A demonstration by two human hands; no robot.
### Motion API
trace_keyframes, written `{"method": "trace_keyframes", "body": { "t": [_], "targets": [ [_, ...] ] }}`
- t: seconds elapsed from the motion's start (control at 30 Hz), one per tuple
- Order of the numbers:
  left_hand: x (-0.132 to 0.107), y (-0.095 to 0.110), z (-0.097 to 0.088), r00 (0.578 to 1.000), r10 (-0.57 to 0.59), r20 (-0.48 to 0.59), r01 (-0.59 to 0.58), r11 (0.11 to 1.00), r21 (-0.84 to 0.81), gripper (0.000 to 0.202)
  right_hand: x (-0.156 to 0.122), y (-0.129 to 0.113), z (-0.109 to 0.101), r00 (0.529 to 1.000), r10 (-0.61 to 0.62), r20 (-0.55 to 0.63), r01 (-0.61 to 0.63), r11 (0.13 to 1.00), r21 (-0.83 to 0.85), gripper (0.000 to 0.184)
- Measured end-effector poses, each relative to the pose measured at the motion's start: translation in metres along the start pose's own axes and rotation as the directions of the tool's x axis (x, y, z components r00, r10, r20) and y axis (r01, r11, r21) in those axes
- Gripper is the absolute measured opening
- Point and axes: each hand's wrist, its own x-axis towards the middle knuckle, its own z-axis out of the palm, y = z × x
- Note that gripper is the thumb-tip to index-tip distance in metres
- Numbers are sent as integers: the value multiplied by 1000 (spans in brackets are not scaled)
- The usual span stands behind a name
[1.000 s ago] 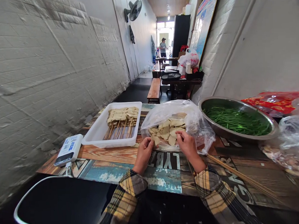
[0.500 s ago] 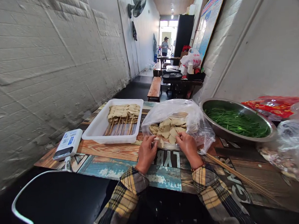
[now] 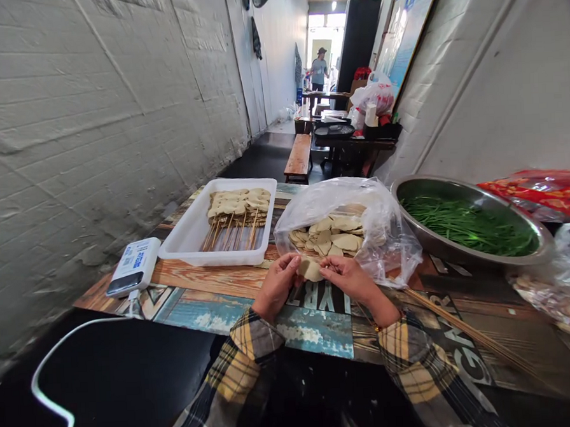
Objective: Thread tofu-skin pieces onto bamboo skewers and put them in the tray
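Observation:
Between my two hands, just in front of the open bag, is a pale, flat, rounded slice (image 3: pixel 310 269). My left hand (image 3: pixel 277 286) pinches its left edge between thumb and fingers. My right hand (image 3: pixel 358 283) is closed at its right edge; a thin stick seems to run below that palm, mostly hidden. Behind the hands, a clear plastic bag (image 3: pixel 396 239) holds a heap of similar slices (image 3: pixel 331 233). To the left, a white plastic tray (image 3: pixel 184 241) contains rows of such slices threaded on sticks (image 3: pixel 239 204).
Several thin bamboo skewers (image 3: pixel 467 328) lie right of my right hand. A steel bowl (image 3: pixel 547 244) of long green vegetables (image 3: pixel 467 229) stands beside the bag. At left is a white device (image 3: pixel 133 266) with a cable (image 3: pixel 87 324). A person (image 3: pixel 318 70) stands far back, beyond a bench (image 3: pixel 298 157).
My right hand has moved from the slices at the bag's mouth toward my left hand. Both hands now meet at one slice. The camera view has tilted down slightly.

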Motion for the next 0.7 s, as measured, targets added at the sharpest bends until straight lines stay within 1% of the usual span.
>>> {"method": "trace_keyframes", "body": {
  "t": [0.17,0.23,0.3,0.37,0.4,0.47,0.53,0.6,0.63,0.7],
  "targets": [
    [-3,-1,-1,995,-76,61,72,996,59,33,1,5,1,999,-29,-32,25,994,-107,18],
    [-4,0,1,991,-100,88,93,992,83,33,1,6,3,997,-6,-71,-1,995,-102,18],
    [-5,1,2,990,-103,96,97,993,66,34,1,5,5,992,25,-126,-32,998,-49,25],
    [-4,2,2,996,-77,39,77,997,-7,35,0,5,6,982,33,-186,-28,999,29,36],
    [-3,2,2,998,-60,-11,59,997,-51,35,0,4,7,978,26,-209,-14,998,61,40],
    [-2,3,1,992,-25,-125,10,993,-120,36,-3,2,10,972,8,-236,13,996,87,41],
    [0,3,0,978,10,-210,-41,988,-146,36,-6,0,15,974,-2,-227,18,998,68,39],
    [1,3,-1,964,37,-264,-77,987,-142,37,-10,-4,20,975,-9,-221,14,1000,22,37],
    [1,3,-1,959,44,-281,-85,987,-135,37,-12,-7,21,971,-17,-237,16,1000,-9,35],
    [2,1,-2,953,51,-298,-89,990,-113,37,-13,-11,22,943,-30,-331,15,999,-48,33]
  ]
}}
